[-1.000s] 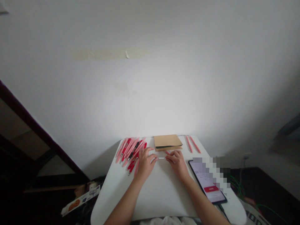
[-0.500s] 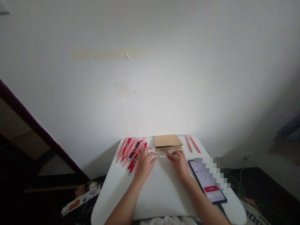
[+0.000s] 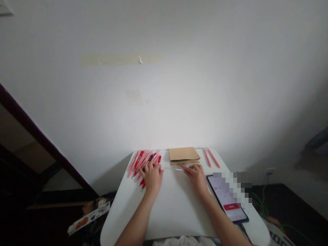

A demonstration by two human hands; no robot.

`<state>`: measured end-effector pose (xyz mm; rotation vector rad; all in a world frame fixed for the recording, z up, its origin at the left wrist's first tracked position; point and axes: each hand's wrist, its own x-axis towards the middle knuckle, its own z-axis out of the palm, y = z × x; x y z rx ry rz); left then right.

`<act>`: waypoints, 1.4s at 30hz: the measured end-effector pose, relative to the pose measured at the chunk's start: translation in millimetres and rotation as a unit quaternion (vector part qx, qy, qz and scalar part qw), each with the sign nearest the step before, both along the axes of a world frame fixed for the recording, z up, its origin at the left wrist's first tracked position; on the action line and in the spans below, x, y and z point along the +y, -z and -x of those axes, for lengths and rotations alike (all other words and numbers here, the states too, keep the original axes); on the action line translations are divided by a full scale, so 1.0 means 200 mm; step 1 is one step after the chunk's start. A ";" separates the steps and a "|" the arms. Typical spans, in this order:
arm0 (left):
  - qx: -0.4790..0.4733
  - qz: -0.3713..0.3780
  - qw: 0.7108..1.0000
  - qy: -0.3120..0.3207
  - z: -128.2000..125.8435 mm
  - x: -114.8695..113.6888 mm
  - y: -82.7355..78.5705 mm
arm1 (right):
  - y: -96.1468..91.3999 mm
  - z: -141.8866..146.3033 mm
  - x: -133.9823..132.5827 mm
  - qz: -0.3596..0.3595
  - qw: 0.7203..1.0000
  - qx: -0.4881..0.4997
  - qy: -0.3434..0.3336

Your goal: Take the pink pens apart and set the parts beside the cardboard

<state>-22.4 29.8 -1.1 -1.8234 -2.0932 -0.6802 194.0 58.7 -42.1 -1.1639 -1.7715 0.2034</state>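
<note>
Both hands rested on the white counter [image 3: 176, 208]. I saw the left hand [image 3: 153, 176] lying flat, its grip spread apart, fingertips touching the heap of red and pink pens [image 3: 139, 161]. The right hand [image 3: 196, 175] had its grip pinched together on a thin white rod [image 3: 178, 169], just before the brown box [image 3: 183, 154].

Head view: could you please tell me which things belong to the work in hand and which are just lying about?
In hand: left hand on the pen pile; right hand pinching a thin white rod.
Lying about: cardboard box, two pink pens, phone.
</note>
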 end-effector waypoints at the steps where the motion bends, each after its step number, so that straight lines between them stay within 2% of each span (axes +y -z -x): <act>1: -0.001 0.002 1.000 -0.002 0.00 0.00 0.00 | 0.00 0.00 0.00 -0.001 1.000 0.000 0.000; 6: 0.002 0.003 1.000 -0.010 -0.01 0.00 0.02 | 0.00 0.00 0.00 -0.001 1.000 0.007 0.001; 14: -0.017 -0.031 0.999 0.019 -0.01 0.00 0.02 | -0.02 0.00 -0.01 -0.003 1.000 0.005 0.004; 23: -0.053 -0.069 0.989 0.117 -0.01 0.03 0.01 | -0.01 0.00 0.00 -0.012 1.000 0.003 0.018; 42: -0.050 -0.054 0.988 0.135 -0.03 0.01 -0.01 | -0.01 0.00 -0.01 0.012 1.000 -0.012 0.011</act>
